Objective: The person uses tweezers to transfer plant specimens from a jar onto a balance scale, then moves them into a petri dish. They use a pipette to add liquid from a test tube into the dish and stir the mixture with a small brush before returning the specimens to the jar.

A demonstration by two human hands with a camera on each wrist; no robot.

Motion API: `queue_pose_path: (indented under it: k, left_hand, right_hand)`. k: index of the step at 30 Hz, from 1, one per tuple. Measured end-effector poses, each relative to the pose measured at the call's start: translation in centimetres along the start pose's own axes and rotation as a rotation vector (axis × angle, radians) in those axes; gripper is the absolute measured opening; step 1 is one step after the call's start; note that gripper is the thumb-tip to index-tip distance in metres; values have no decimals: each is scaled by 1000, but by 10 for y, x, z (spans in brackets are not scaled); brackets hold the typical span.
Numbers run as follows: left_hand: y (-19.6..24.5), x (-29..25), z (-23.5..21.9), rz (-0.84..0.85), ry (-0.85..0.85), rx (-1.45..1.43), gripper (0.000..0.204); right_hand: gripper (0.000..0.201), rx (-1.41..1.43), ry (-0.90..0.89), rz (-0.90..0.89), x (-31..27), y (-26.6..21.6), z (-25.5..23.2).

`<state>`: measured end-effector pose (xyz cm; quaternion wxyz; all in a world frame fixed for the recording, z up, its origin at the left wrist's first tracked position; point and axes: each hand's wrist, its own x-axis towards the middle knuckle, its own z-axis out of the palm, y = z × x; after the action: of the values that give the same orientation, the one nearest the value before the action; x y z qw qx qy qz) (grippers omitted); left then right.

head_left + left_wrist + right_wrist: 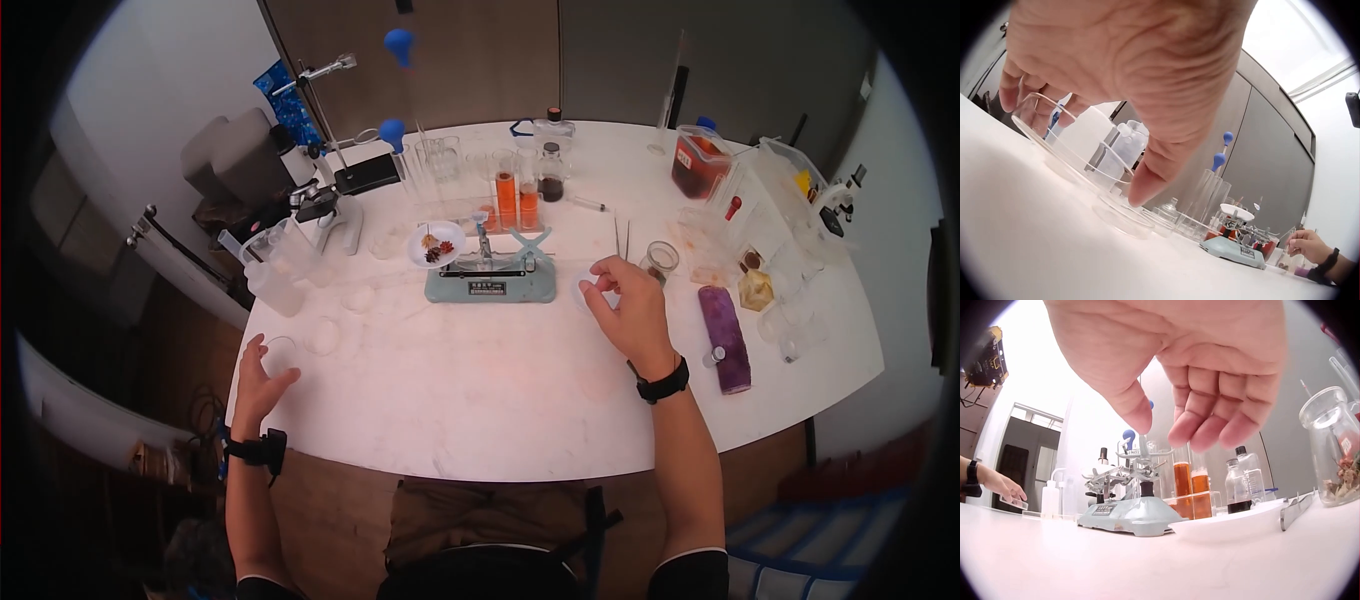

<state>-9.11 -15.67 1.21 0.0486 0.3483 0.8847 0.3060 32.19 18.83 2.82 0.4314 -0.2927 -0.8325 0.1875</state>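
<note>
My left hand (262, 385) is at the left edge of the white table, thumb and fingers around a clear glass petri dish (1041, 139). The dish tilts close over the tabletop in the left wrist view. My right hand (632, 310) hovers palm down with loosely curled fingers and holds nothing. Below it lies a shallow white dish (1235, 525), mostly hidden in the head view. Beside this hand are metal tweezers (1297, 510) and a glass jar (1335, 450) with dried bits inside. A pale green balance (490, 287) stands mid-table, its left white plate (436, 231) bearing small coloured piles.
Other clear dishes (322, 336) lie near the left hand, with a wash bottle (272, 288) and microscope (335, 212) behind. Tubes of orange liquid (506, 200) stand behind the balance. A purple cushion (724, 340) lies to the right, near a yellow crystal-like block (756, 290).
</note>
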Motion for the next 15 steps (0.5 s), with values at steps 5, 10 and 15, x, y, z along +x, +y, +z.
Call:
queue_pose_path:
  k: [5,10,15]
  left_hand:
    - [-16,7,6,0,-57,37,91]
    - [-16,12,11,-28,-62,37,95]
    - [-12,11,11,-35,-90,16,94]
  right_hand:
    - [16,61,80,58,4,2,-4]
    - [16,30,84,-15,3,5,1]
    - [16,12,57,44,2,2,-1]
